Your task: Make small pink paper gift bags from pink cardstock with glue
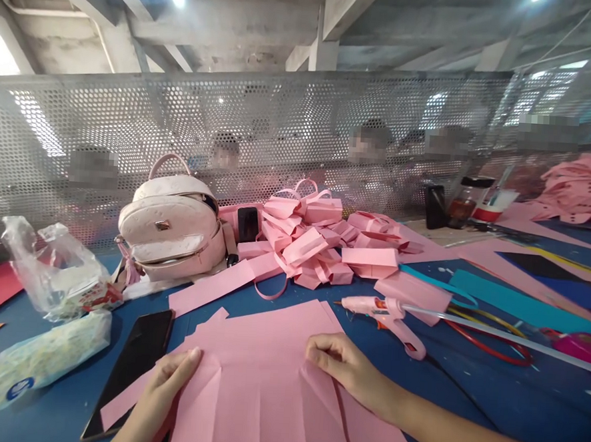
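In front of me lies a creased sheet of pink paper [261,365], with more pink sheets under it. My left hand [168,376] grips its left edge, thumb on top and fingers curled. On the right side, my right hand [334,363] pinches the same sheet near a slanting fold. Vertical and diagonal creases run down the paper. Just beyond my right hand, a pink glue gun [387,316] rests on the blue table [397,360], with a clear glue stick [498,340] poking out of its back end.
A black phone [139,358] lies left, beside a pack of tissues [41,359] and a plastic bag [54,273]. Behind stand a pale backpack [175,224] and a heap of folded pink paper pieces [309,242]. A perforated metal screen [281,127] closes the back; people sit beyond it.
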A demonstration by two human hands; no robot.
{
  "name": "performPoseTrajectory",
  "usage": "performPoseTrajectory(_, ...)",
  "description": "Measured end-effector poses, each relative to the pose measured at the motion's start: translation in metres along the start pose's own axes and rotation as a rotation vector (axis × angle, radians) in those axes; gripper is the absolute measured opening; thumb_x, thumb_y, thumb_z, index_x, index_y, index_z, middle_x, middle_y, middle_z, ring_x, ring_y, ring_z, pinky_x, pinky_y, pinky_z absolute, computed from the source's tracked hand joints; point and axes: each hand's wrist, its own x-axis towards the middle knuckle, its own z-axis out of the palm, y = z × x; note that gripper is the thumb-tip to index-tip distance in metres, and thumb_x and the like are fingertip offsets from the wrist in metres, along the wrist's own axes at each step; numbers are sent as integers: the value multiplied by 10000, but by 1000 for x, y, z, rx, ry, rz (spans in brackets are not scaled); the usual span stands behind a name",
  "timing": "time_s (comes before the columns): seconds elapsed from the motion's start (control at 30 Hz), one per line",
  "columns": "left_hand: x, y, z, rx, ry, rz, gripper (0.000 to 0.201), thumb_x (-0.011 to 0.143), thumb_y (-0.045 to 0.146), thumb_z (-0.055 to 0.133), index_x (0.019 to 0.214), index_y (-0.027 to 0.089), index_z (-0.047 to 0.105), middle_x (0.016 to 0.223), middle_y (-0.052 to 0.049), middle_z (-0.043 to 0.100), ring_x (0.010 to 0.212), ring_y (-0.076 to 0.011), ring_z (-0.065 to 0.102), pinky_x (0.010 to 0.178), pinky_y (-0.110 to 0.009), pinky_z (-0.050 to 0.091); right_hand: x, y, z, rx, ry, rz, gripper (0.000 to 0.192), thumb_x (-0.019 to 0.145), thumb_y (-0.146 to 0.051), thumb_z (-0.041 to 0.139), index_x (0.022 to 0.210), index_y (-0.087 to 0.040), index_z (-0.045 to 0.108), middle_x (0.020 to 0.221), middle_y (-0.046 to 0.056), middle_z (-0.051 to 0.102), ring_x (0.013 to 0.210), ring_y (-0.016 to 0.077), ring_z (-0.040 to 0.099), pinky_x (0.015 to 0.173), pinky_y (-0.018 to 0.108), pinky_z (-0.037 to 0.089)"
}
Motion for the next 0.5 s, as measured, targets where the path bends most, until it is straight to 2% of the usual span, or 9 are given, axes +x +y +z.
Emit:
performPoseTrajectory(0.1, -2, 5, -1, -34, -23, -15, 578, 509, 715, 857, 618, 177, 676, 660, -6, 640, 640, -165, 585, 630, -254, 524, 0, 1, 1, -11, 56, -5, 530, 924, -639, 520, 645, -212, 377, 673, -46, 274, 643, 135, 271, 597, 287, 235)
performPoseTrajectory(0.17, -5, 9, -3, 27, -129, -20, 568, 501, 635, 903, 830, 195, 756, 813, -41, 727, 770, -238, 675, 727, -322, 566, 0, 3, 2, -25, 134, -8, 500, 943, -605, 502, 658, -218, 366, 684, -46, 257, 649, 138, 264, 597, 289, 230)
performPoseTrajectory(0.23, -8, 15, -3, 167, -262, -13, 621, 543, 528, 927, 1049, 211, 753, 990, -79, 761, 916, -310, 708, 806, -386, 578, -1, 3, 2, -36, 206, -15, 462, 955, -571, 492, 678, -220, 373, 702, -44, 262, 663, 142, 268, 603, 290, 233)
performPoseTrajectory(0.3, -9, 22, -3, 287, -346, 15, 615, 612, 471, 910, 1131, 194, 731, 1060, -108, 761, 993, -347, 707, 829, -404, 578, -3, 1, 2, -45, 241, -23, 437, 956, -545, 491, 688, -220, 373, 714, -43, 268, 674, 143, 273, 609, 288, 240)
performPoseTrajectory(0.4, -7, 37, -6, 285, -327, 100, 559, 641, 468, 892, 1073, 149, 737, 1008, -117, 765, 952, -334, 714, 790, -363, 578, -7, -6, 4, -54, 210, -25, 434, 955, -512, 492, 670, -222, 339, 697, -51, 238, 651, 133, 257, 589, 282, 230)
performPoseTrajectory(0.5, -4, 54, -13, 245, -220, 189, 541, 644, 494, 878, 1041, 167, 710, 984, -72, 751, 868, -253, 706, 742, -292, 561, -12, -15, 8, -56, 36, -14, 405, 924, -471, 544, 648, -205, 414, 646, -57, 299, 614, 119, 308, 576, 269, 258)
